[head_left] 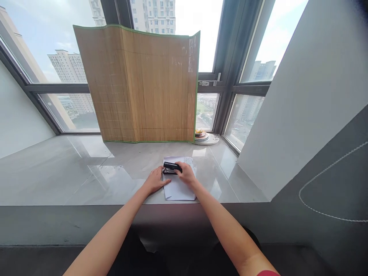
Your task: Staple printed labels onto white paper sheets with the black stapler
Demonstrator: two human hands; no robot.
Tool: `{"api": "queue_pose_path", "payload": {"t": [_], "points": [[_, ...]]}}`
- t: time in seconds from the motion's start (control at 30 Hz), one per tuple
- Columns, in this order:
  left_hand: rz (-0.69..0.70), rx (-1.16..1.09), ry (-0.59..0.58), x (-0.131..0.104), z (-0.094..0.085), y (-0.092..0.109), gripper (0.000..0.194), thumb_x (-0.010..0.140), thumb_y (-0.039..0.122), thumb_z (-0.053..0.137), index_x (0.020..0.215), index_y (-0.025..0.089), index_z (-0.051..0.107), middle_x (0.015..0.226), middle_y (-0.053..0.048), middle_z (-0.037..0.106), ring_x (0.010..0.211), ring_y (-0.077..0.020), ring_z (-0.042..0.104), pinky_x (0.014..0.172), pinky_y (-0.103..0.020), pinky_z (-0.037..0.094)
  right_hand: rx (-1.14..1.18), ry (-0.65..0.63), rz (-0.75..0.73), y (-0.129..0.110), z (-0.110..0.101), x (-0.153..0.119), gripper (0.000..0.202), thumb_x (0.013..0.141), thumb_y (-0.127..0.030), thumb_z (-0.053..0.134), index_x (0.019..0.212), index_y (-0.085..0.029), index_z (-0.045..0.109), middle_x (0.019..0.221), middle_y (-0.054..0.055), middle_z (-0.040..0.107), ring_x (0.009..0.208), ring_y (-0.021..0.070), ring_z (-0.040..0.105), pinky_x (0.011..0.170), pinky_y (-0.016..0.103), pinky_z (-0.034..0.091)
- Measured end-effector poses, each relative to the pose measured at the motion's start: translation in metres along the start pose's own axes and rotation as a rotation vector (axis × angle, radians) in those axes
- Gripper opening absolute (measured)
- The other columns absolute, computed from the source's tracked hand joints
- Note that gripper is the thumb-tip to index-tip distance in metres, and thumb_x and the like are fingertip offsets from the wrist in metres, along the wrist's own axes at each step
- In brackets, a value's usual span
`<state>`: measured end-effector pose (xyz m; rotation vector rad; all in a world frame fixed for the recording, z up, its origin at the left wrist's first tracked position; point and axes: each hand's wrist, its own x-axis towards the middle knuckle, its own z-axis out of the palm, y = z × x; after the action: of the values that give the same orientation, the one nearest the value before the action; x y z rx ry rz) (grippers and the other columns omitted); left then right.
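**On the window sill, a black stapler over white paper**

Near the sill's front edge, the stapler lies across the upper part of the paper, its front end pointing left at the paper's left edge. The right hand has its grip closed around the stapler's rear. At the front, the upper arm and base stand apart; whether any paper lies between them cannot be told. The left hand rests palm down at the paper's left edge, its grip open: the fingers are just beside the stapler's front, and the thumb reaches out over the sheet. Dense print shows at the paper's upper right, and its lower left corner is creased.

Behind, a bamboo mat with green edging stands upright against the windows. A stack of plates sits by its lower right corner. Tall buildings show outside.
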<state>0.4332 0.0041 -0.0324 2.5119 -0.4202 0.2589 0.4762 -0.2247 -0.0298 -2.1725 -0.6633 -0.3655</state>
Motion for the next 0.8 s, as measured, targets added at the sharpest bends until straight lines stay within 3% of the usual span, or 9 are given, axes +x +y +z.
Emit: {"api": "queue_pose_path", "payload": {"t": [0.1, 0.23, 0.37, 0.47, 0.53, 0.67, 0.8], "points": [[-0.025, -0.048, -0.011, 0.001, -0.003, 0.000, 0.069, 0.086, 0.051, 0.074, 0.144, 0.022, 0.049, 0.144, -0.014, 0.064, 0.133, -0.0363, 0.061, 0.112, -0.050, 0.046, 0.042, 0.041, 0.005, 0.011, -0.005, 0.005, 0.036, 0.087, -0.015, 0.068, 0.122, -0.024, 0.072, 0.122, 0.009, 0.076, 0.114, 0.0283, 0.068, 0.103, 0.042, 0.050], [-0.044, 0.003, -0.014, 0.002, -0.005, 0.005, 0.063, 0.087, 0.049, 0.073, 0.140, 0.020, 0.055, 0.144, -0.015, 0.064, 0.134, -0.0362, 0.061, 0.114, -0.051, 0.044, 0.110, 0.026, 0.015, 0.020, -0.005, 0.008, 0.038, 0.083, -0.012, 0.067, 0.118, -0.022, 0.076, 0.121, 0.009, 0.076, 0.114, 0.0275, 0.068, 0.105, 0.042, 0.050], [-0.046, 0.016, -0.014, 0.002, -0.005, 0.008, 0.060, 0.088, 0.049, 0.073, 0.139, 0.021, 0.059, 0.140, -0.014, 0.066, 0.132, -0.0357, 0.062, 0.113, -0.050, 0.045, 0.180, 0.009, 0.022, 0.021, -0.006, 0.008, 0.034, 0.088, -0.021, 0.065, 0.120, -0.024, 0.076, 0.116, 0.007, 0.077, 0.111, 0.0259, 0.066, 0.102, 0.040, 0.049], [-0.041, -0.040, -0.007, 0.002, -0.005, 0.005, 0.062, 0.087, 0.049, 0.075, 0.140, 0.022, 0.058, 0.142, -0.013, 0.065, 0.133, -0.0349, 0.062, 0.115, -0.050, 0.046, 0.155, 0.131, 0.121, 0.020, -0.009, 0.008, 0.032, 0.099, -0.030, 0.049, 0.115, -0.026, 0.076, 0.110, 0.007, 0.075, 0.112, 0.0266, 0.061, 0.104, 0.042, 0.046], [-0.047, -0.135, 0.005, 0.001, -0.006, 0.002, 0.067, 0.087, 0.050, 0.075, 0.144, 0.021, 0.055, 0.146, -0.014, 0.063, 0.137, -0.0338, 0.060, 0.117, -0.049, 0.045, 0.107, 0.216, 0.221, 0.021, -0.010, 0.009, 0.033, 0.099, -0.029, 0.042, 0.105, -0.024, 0.075, 0.105, 0.009, 0.072, 0.109, 0.0276, 0.058, 0.104, 0.044, 0.044], [-0.071, -0.361, 0.039, 0.002, -0.009, -0.006, 0.075, 0.087, 0.056, 0.075, 0.148, 0.021, 0.049, 0.156, -0.017, 0.057, 0.145, -0.0313, 0.054, 0.122, -0.046, 0.042, 0.088, 0.280, 0.278, 0.021, -0.013, 0.008, 0.024, 0.090, -0.026, 0.046, 0.094, -0.024, 0.069, 0.094, 0.008, 0.065, 0.100, 0.0269, 0.057, 0.097, 0.040, 0.044], [-0.113, -0.498, 0.101, 0.006, -0.008, -0.016, 0.063, 0.093, 0.055, 0.067, 0.144, 0.021, 0.051, 0.154, -0.017, 0.058, 0.145, -0.0297, 0.055, 0.123, -0.047, 0.042, 0.158, 0.430, 0.254, 0.016, -0.020, 0.006, 0.019, 0.086, -0.035, 0.056, 0.084, -0.022, 0.069, 0.076, 0.001, 0.058, 0.077, 0.0207, 0.055, 0.082, 0.034, 0.045]]}}
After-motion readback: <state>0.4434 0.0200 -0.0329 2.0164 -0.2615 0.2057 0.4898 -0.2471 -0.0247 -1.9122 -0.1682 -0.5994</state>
